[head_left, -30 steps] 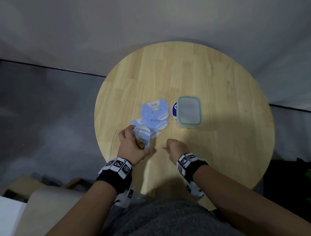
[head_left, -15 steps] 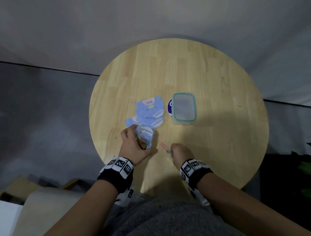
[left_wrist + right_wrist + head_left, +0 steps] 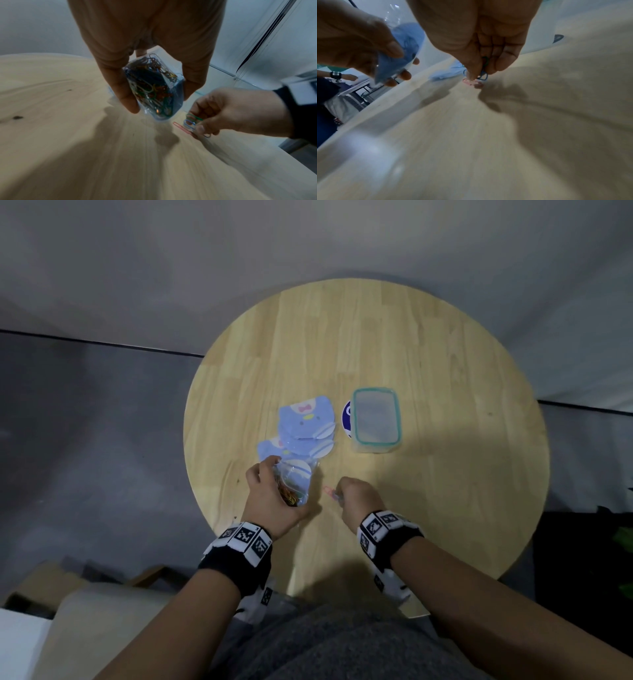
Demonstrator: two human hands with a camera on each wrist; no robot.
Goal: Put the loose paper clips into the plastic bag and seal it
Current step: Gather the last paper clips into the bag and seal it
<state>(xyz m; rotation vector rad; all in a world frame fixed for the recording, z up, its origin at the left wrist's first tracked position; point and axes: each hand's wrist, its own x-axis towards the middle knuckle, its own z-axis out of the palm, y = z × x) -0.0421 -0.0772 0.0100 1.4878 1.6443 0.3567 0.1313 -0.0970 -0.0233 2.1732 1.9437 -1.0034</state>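
Now, status:
left grip: left hand [image 3: 274,501] curled round plastic bag [image 3: 154,89], lower centre of frame.
right grip: right hand [image 3: 359,498] pinching paper clips [image 3: 190,121].
change: clips newly lifted off bench [image 3: 445,474].
next: likely drop into bag, seal.

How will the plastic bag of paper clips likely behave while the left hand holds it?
The plastic bag is thin film bulging with clips, so it probably sags and flexes. The left hand grips its sides; smooth film may slip. The full load likely feels heavy for its size.
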